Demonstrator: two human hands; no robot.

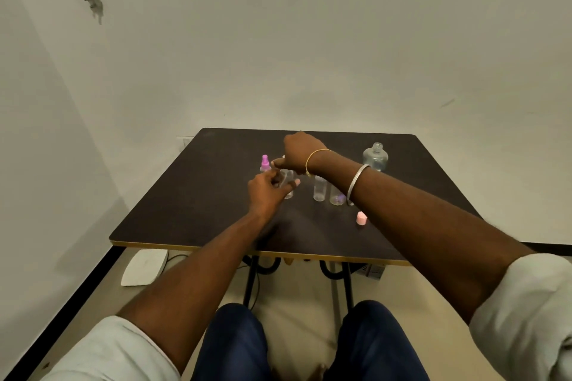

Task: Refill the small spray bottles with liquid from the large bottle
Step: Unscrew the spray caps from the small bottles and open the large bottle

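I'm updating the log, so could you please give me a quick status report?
Left hand grips small clear bottle; right hand pinches its top. Large bottle uncapped, standing back right. Two more small bottles crowd its right side.

2 pale rolled-up sleeves (117,349), dark blue trousers (235,343); behind the right hand (300,148), a thin yellow band (312,158) and a silver bangle (357,182).

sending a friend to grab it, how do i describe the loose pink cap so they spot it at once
Find the dark table, then the row of small clear bottles near its middle. Just in front of the row's right end, toward the person, sits the pink cap. It is the only pink piece lying by itself on the tabletop, not screwed onto a bottle.
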